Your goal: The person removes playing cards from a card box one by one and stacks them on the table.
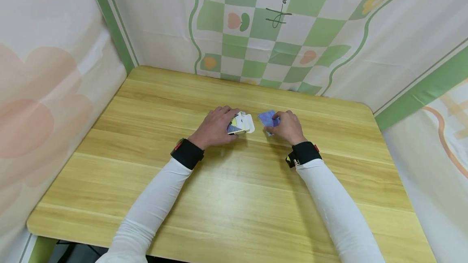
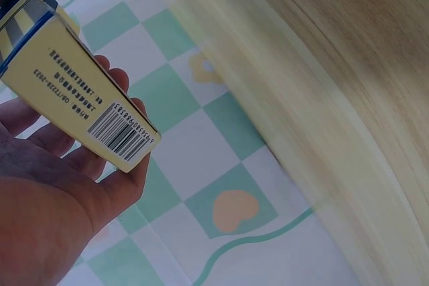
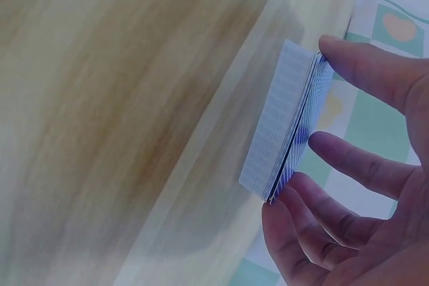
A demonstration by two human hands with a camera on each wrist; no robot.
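My left hand (image 1: 215, 128) grips a small playing-card box (image 1: 241, 122) whose white flap sticks out toward the right. In the left wrist view the thumb is mostly hidden, and the box (image 2: 84, 88) shows a yellowish side with a barcode, the fingers behind it. A short gap away, my right hand (image 1: 290, 127) holds a deck of playing cards (image 1: 266, 117) with blue patterned backs. The right wrist view has the deck (image 3: 285, 125) pinched at its two ends between thumb and fingers, its stacked white edges facing the camera, close over the wood.
Both hands are over the far half of a wooden table (image 1: 226, 198) with rounded corners. Printed cloth curtains (image 1: 161, 23) stand along its back and sides, the rear one with green checks. Black bands (image 1: 187, 153) circle both wrists.
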